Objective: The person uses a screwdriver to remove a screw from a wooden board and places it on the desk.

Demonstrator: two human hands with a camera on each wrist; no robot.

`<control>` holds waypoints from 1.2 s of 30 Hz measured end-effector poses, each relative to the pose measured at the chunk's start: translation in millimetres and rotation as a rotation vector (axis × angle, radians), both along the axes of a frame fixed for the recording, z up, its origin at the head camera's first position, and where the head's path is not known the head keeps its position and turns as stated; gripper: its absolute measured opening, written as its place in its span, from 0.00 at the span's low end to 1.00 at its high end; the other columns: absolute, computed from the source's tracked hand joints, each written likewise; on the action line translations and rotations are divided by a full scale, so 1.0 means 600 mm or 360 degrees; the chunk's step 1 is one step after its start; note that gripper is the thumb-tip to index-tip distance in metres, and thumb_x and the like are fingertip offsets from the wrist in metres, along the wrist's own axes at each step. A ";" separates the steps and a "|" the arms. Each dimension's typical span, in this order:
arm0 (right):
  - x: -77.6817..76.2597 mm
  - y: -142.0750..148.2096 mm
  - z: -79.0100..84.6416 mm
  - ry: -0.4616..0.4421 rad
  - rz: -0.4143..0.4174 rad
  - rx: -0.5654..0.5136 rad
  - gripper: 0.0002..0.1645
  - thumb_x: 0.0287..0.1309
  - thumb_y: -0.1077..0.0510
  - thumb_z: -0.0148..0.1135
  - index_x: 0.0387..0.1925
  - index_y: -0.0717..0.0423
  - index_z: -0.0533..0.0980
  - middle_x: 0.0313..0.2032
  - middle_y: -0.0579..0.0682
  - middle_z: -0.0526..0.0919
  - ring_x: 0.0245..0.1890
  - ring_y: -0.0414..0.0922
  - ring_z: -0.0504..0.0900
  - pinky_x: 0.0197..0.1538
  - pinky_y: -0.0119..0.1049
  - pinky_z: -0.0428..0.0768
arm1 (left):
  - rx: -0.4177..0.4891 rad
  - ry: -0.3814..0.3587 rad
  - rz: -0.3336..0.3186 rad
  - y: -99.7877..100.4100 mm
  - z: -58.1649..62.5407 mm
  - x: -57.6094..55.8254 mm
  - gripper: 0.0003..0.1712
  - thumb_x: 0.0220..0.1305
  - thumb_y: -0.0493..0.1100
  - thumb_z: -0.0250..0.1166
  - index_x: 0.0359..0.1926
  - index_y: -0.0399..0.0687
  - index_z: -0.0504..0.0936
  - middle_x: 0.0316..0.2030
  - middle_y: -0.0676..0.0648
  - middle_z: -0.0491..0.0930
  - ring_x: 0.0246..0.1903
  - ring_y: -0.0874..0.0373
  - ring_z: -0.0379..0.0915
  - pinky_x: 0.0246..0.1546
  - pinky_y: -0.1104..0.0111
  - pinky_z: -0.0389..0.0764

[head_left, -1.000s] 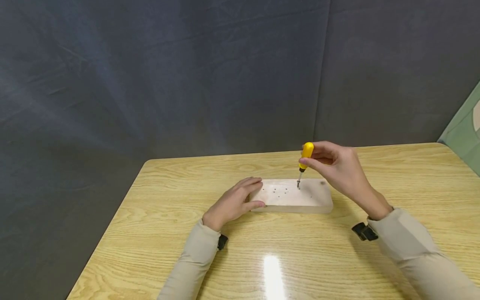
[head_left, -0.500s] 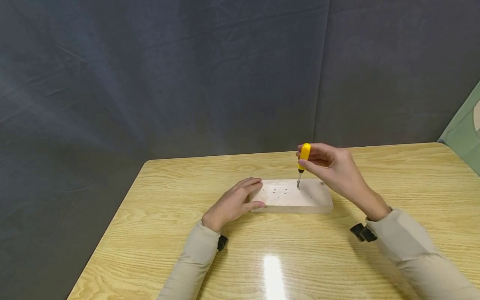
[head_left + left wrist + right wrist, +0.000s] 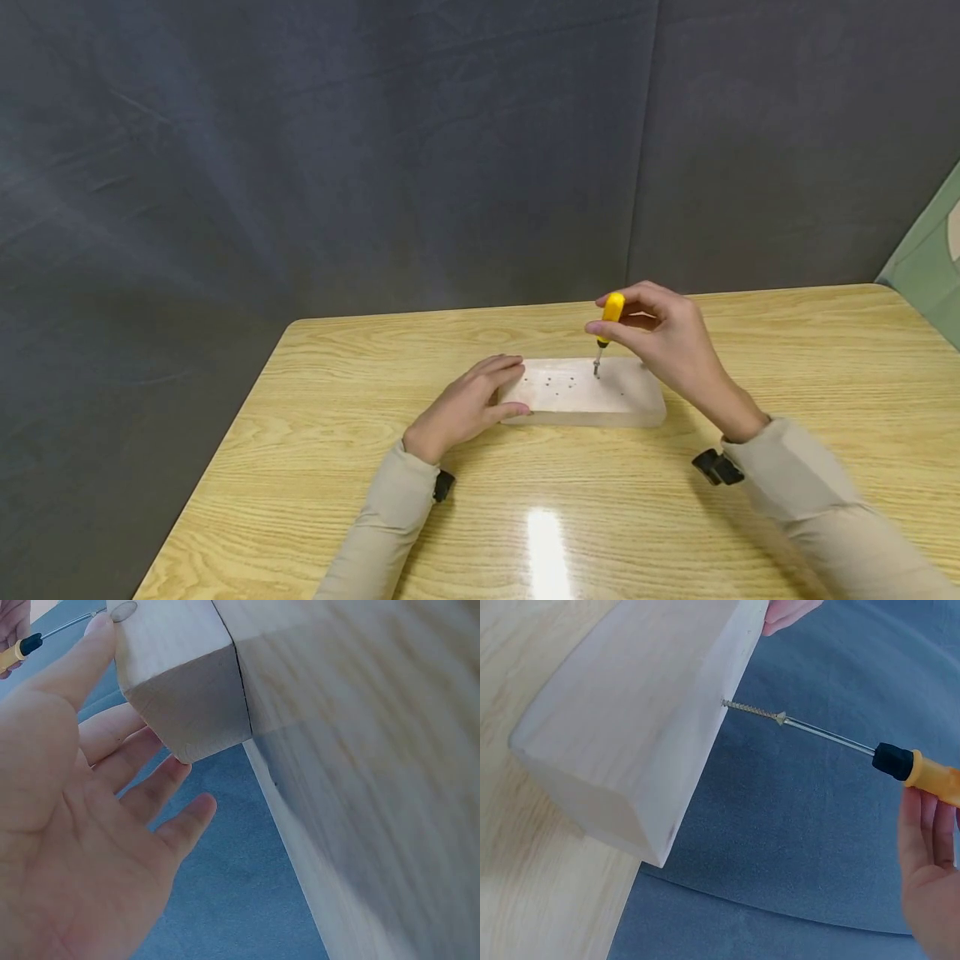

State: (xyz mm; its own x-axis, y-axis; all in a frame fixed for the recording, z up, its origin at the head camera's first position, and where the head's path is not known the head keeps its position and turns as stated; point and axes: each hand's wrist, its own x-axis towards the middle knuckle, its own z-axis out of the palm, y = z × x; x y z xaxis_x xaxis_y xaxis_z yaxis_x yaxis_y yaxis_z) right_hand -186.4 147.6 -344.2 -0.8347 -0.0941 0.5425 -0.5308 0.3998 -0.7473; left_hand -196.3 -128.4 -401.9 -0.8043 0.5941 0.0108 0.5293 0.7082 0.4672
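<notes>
A wood-grain surface (image 3: 262, 467) stands before a dark curtain (image 3: 450, 150), with a green panel (image 3: 926, 258) beyond the right hand. A person in beige sleeves (image 3: 813, 487) works at a pale wooden block (image 3: 581, 402) lying flat between the two hands, which are well apart. The left hand (image 3: 465, 408) rests on the block's near end, fingers spread and thumb extended. The right hand (image 3: 671, 333), held above the opposite end, pinches the handle of a yellow screwdriver (image 3: 612, 308) between thumb and fingers. The screwdriver's tip meets the head of a screw (image 3: 754, 710) that juts from the block's top, below the right hand's fingertips. Small dark marks (image 3: 547, 384) dot the wood between the screw and the left hand.
</notes>
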 end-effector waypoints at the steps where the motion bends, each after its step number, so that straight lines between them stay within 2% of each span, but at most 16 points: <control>1: 0.000 -0.001 -0.001 0.0002 -0.0009 -0.0015 0.16 0.47 0.68 0.76 0.40 0.64 0.82 0.37 0.46 0.84 0.33 0.26 0.84 0.40 0.20 0.83 | 0.0000 0.0000 0.0000 0.000 0.000 0.000 0.40 0.66 0.60 0.61 0.73 0.47 0.66 0.75 0.49 0.60 0.76 0.52 0.53 0.75 0.58 0.61; 6: 0.002 -0.003 -0.002 -0.0003 -0.0042 -0.0099 0.15 0.44 0.72 0.76 0.34 0.66 0.78 0.31 0.29 0.82 0.28 0.26 0.85 0.34 0.22 0.84 | 0.0001 -0.0004 0.0001 0.000 0.000 0.000 0.40 0.66 0.60 0.61 0.73 0.47 0.66 0.75 0.49 0.60 0.76 0.52 0.52 0.75 0.58 0.60; 10: 0.001 -0.004 0.000 0.0025 -0.0005 -0.0143 0.12 0.45 0.72 0.76 0.32 0.66 0.80 0.30 0.26 0.83 0.26 0.29 0.85 0.32 0.24 0.84 | -0.0001 -0.0009 0.0007 0.000 0.000 -0.001 0.40 0.66 0.61 0.61 0.73 0.47 0.66 0.75 0.49 0.60 0.76 0.52 0.52 0.75 0.58 0.60; 14: -0.001 -0.005 0.001 0.0032 0.0039 -0.0108 0.10 0.47 0.71 0.75 0.34 0.65 0.82 0.31 0.31 0.85 0.27 0.29 0.86 0.32 0.24 0.84 | -0.0004 -0.0009 0.0009 0.000 0.000 -0.001 0.40 0.66 0.61 0.61 0.73 0.48 0.66 0.75 0.50 0.60 0.76 0.53 0.51 0.75 0.58 0.60; 20: -0.001 -0.006 0.001 -0.0025 0.0069 -0.0058 0.13 0.52 0.72 0.71 0.41 0.69 0.82 0.38 0.61 0.88 0.30 0.27 0.86 0.34 0.24 0.85 | -0.0005 -0.0025 0.0015 0.000 -0.002 -0.001 0.40 0.67 0.61 0.60 0.74 0.48 0.65 0.75 0.51 0.59 0.76 0.53 0.51 0.75 0.58 0.60; 22: 0.000 -0.006 0.002 -0.0051 0.0086 -0.0065 0.15 0.54 0.72 0.70 0.45 0.71 0.81 0.42 0.66 0.87 0.32 0.26 0.86 0.36 0.24 0.85 | -0.0003 -0.0031 0.0015 0.000 -0.002 -0.001 0.41 0.67 0.61 0.60 0.74 0.48 0.65 0.75 0.51 0.59 0.76 0.53 0.51 0.76 0.58 0.59; 25: 0.001 -0.005 0.001 -0.0079 0.0100 -0.0076 0.16 0.56 0.71 0.68 0.47 0.72 0.80 0.45 0.68 0.86 0.35 0.25 0.85 0.38 0.23 0.84 | 0.0004 -0.0040 0.0013 0.000 -0.001 -0.001 0.41 0.67 0.61 0.60 0.74 0.48 0.65 0.75 0.51 0.59 0.76 0.53 0.50 0.76 0.58 0.59; 36: 0.002 -0.008 -0.003 -0.0048 0.0090 -0.0058 0.14 0.54 0.68 0.71 0.43 0.67 0.81 0.41 0.61 0.87 0.33 0.26 0.85 0.38 0.23 0.84 | 0.0046 -0.0062 0.0024 -0.001 -0.003 -0.001 0.43 0.66 0.62 0.61 0.74 0.46 0.63 0.75 0.49 0.58 0.75 0.53 0.53 0.75 0.58 0.61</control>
State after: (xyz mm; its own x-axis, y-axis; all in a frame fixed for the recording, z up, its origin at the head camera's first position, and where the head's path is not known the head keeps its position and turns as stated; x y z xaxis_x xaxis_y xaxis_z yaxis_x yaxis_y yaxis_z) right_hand -185.4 142.9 -346.2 -0.8448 -0.1222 0.5209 -0.5285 0.3421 -0.7769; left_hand -197.1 -129.2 -403.6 -0.8133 0.5819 -0.0039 0.4996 0.7018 0.5078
